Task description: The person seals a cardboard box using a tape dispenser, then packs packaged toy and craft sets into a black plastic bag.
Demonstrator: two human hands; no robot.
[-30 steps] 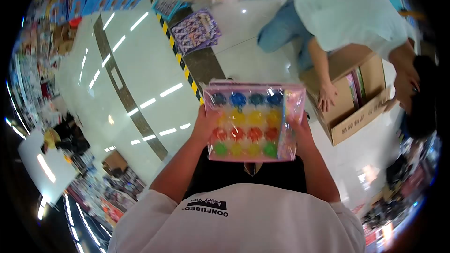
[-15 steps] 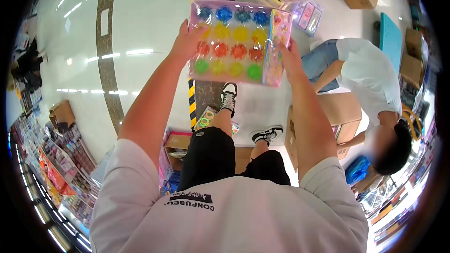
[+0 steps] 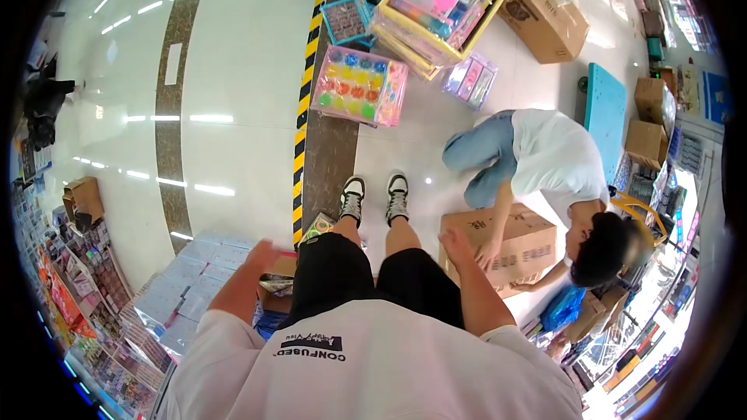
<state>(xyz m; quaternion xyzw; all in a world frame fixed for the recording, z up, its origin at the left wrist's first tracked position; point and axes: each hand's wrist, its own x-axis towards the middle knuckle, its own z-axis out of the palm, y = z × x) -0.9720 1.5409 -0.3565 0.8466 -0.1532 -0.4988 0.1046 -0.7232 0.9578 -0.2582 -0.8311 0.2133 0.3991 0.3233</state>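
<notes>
The pack of spiky colored balls [image 3: 354, 87], in rows of blue, yellow, red and green under clear plastic, lies on the floor beyond my shoes, away from both hands. My left hand [image 3: 266, 255] is beside my left thigh, near an open cardboard box [image 3: 282, 266]; motion smears its fingers. By my right thigh, my right hand [image 3: 456, 247] is slightly blurred, with its fingers loosely apart and nothing visible in them. Close to it is a large cardboard carton [image 3: 506, 245], on which another person's hand [image 3: 489, 255] rests.
A yellow-edged box of toys [image 3: 443, 0], a blue-framed pack [image 3: 347, 22] and a purple pack [image 3: 470, 80] lie ahead. A co-worker [image 3: 556, 148] crouches at right near a blue board [image 3: 601, 113]. Wrapped boxes [image 3: 187, 280] are stacked at left.
Both my hands have let go of the pack of balls, which now lies on the floor. My arms have come back toward my body, and my feet are now side by side.
</notes>
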